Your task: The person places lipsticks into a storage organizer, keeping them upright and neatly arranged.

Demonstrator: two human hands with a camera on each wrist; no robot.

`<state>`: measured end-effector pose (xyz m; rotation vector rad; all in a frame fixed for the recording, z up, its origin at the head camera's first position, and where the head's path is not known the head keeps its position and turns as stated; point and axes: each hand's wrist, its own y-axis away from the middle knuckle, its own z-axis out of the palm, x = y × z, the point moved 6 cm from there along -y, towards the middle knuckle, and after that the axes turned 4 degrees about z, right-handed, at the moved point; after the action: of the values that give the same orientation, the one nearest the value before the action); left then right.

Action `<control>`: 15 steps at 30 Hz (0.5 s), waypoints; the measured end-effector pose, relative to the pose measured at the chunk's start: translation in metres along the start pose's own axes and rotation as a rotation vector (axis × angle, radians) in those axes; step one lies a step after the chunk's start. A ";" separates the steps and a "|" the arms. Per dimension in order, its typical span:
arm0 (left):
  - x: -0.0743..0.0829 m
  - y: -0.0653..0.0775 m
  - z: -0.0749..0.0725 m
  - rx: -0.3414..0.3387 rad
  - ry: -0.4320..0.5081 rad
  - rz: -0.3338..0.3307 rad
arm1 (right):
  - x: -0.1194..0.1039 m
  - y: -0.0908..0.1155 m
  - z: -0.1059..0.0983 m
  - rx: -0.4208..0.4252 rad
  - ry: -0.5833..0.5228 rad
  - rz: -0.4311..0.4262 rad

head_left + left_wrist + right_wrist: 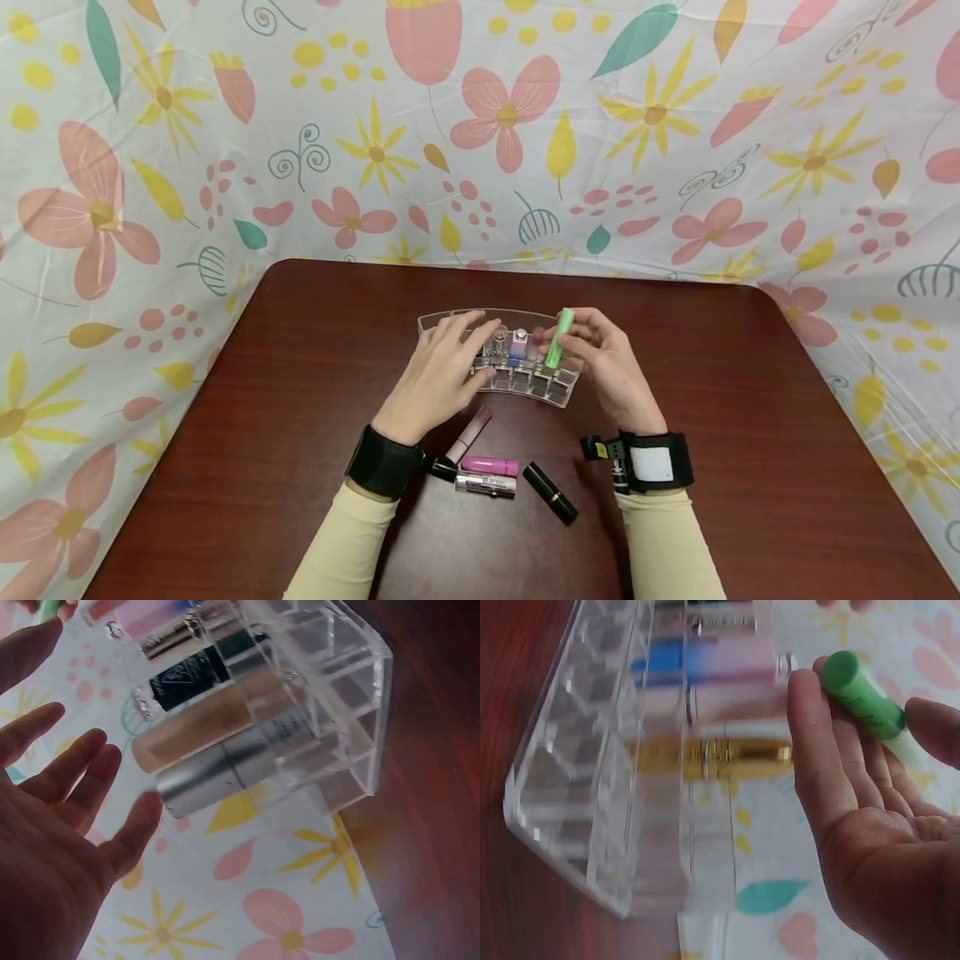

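Observation:
My right hand (pixel 611 371) pinches a light green tube (pixel 559 337) between thumb and fingers, holding it over the right end of a clear acrylic organizer (pixel 551 393). The tube is tilted in the right wrist view. My left hand (pixel 438 367) has its fingers spread at the organizer's left end. One fingertip lies close to a silver tube (pixel 206 776); whether it touches is unclear. Beside that tube stand a tan tube (pixel 199 727) and a dark-labelled one (pixel 184 681). Further along are a pink-and-blue tube (pixel 731 660) and a gold tube (pixel 739 755), all in organizer slots.
On the brown table (pixel 720 375), nearer the body, lie a pale pink tube (pixel 468 435) with a black end, a magenta tube (pixel 490 466), a silver tube (pixel 486 485) and a black tube (pixel 550 493). A floral cloth (pixel 300 225) hangs behind the table.

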<state>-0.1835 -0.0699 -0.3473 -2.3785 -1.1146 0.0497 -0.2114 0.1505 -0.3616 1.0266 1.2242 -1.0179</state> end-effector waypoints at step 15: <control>-0.006 0.002 0.007 -0.018 0.005 -0.023 | 0.001 0.004 -0.034 0.108 -0.001 -0.079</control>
<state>-0.1874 -0.0726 -0.3551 -2.3801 -1.1444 0.0263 -0.2154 0.1845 -0.3643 1.0682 1.2276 -1.1559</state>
